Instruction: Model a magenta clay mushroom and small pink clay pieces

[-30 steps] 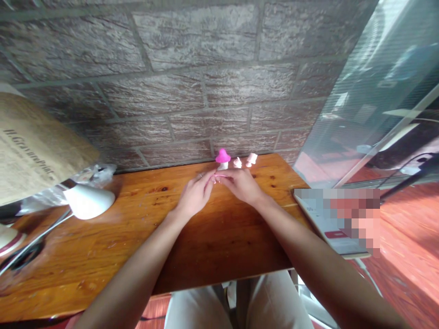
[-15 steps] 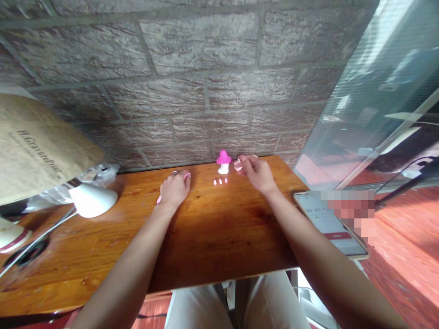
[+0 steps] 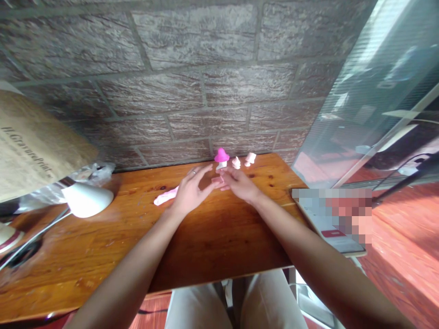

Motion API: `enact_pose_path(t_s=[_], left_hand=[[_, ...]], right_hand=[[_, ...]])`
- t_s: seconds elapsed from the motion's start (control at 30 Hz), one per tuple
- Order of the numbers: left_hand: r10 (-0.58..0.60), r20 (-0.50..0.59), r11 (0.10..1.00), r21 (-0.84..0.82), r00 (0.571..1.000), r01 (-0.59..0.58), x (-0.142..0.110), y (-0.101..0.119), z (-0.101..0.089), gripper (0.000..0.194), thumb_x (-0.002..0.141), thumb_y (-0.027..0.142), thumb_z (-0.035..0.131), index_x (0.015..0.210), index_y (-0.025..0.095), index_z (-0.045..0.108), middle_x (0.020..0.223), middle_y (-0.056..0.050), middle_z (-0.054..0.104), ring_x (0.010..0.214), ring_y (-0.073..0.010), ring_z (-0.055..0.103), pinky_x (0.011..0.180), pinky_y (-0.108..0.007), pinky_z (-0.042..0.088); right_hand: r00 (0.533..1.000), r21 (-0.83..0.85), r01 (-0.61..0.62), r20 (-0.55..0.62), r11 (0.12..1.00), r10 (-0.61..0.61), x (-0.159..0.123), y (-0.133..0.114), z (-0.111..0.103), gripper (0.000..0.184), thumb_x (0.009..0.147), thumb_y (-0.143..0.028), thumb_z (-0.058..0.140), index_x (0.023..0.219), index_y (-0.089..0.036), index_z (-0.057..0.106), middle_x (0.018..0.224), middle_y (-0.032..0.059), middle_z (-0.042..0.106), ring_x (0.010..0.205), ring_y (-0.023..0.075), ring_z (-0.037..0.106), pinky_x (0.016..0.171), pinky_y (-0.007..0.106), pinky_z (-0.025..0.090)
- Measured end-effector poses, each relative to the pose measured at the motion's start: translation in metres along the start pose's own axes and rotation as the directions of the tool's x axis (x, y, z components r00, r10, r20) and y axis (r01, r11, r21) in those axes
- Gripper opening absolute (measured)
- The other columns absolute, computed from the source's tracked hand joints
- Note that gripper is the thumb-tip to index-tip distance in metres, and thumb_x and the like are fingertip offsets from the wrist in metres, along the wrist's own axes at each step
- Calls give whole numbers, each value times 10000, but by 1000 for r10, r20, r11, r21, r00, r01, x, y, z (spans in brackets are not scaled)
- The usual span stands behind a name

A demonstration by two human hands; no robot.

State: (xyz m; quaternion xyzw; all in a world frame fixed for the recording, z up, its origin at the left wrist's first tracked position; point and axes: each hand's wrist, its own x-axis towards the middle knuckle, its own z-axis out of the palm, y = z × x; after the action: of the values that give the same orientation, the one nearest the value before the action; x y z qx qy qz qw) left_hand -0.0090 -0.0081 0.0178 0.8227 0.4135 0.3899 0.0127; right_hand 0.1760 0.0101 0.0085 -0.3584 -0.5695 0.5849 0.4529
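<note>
A small mushroom figure (image 3: 222,156) with a bright pink cap and white stem stands at the table's back edge. In front of it, my right hand (image 3: 242,185) is closed, its fingertips bunched; something small and pale may be between them, but I cannot make it out. My left hand (image 3: 192,191) has its fingers spread, with the thumb reaching to the right fingertips. Beside the left hand lies a pale pink clay-like strip (image 3: 165,197), partly covered by it. Right of the mushroom stand a small pale pink swirled piece (image 3: 236,162) and a blocky pale pink piece (image 3: 250,158).
A phone (image 3: 338,233), partly blurred out, lies at the table's right edge. On the left are a white lamp-like cone (image 3: 88,200), a brown paper bag (image 3: 37,146), clear plastic (image 3: 99,174) and a cup (image 3: 8,237). A brick wall (image 3: 226,87) rises behind the table.
My left hand has moved right, off most of the pink strip. My right hand has come left to meet it, uncovering the pale pieces. The three small bits before the mushroom no longer show.
</note>
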Motion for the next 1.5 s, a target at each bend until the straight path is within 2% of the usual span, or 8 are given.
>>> enact_pose_path(t_s=[0.13,0.23,0.5,0.7,0.9,1.23,1.4,1.5], left_hand=[[132,-48,983,-126,990,-137,-1,9,7,353,886,353,681,1203,198,662,1174,-109,715,1105,-242,652,977,-381,512],[111,-84,976,-180,990,-124,-1,9,8,286,903,292,662,1175,206,682,1134,-103,730,1057,-232,668,945,-382,528],[122,-109,960,-239,987,-145,-1,3,8,340,868,275,707,1203,220,694,1225,-109,700,1178,-243,628,1027,-392,499],[-10,-168,952,-302,986,-42,-2,7,9,269,880,300,692,1121,188,734,1143,-100,745,1059,-219,699,987,-344,530],[-169,-78,900,-417,983,122,-1,8,11,301,876,344,690,1101,151,740,1106,-105,764,1008,-214,731,941,-314,562],[-138,-98,866,-495,986,72,1,7,9,211,824,364,741,935,186,765,1078,-89,771,1060,-235,711,1015,-382,520],[-106,-119,887,-459,987,40,-2,9,9,178,818,329,750,928,190,751,1080,-87,767,1040,-225,712,977,-352,528],[-88,-121,908,-418,989,29,-2,12,8,250,800,330,770,1007,194,744,1087,-87,765,993,-219,720,921,-334,549]], right_hand=[[989,173,-32,146,984,7,-4,-3,5,168,918,-333,649,989,-181,629,952,72,780,828,159,741,797,292,574],[984,206,-83,171,975,47,-6,-5,2,171,895,-318,685,991,-179,656,971,72,782,832,143,728,776,262,562],[949,297,-193,298,935,101,-12,-13,0,309,760,-384,814,973,-174,739,976,70,777,880,163,724,815,279,551],[945,317,-301,226,900,236,-11,-20,0,166,822,-315,772,909,-177,742,847,41,773,815,144,722,890,309,530],[937,349,-344,182,872,297,-11,-22,-1,48,880,-202,698,871,-195,745,866,21,773,832,119,716,895,281,512],[946,364,-320,170,875,276,-9,-18,-9,98,818,-178,748,909,-210,766,861,-5,770,801,86,697,782,214,513],[943,317,-308,228,897,243,-9,-18,-13,215,749,-217,825,955,-195,764,865,1,765,817,90,691,794,212,509],[937,299,-298,271,907,218,-10,-19,-13,265,714,-234,850,962,-198,762,944,6,767,849,88,683,796,204,503]])
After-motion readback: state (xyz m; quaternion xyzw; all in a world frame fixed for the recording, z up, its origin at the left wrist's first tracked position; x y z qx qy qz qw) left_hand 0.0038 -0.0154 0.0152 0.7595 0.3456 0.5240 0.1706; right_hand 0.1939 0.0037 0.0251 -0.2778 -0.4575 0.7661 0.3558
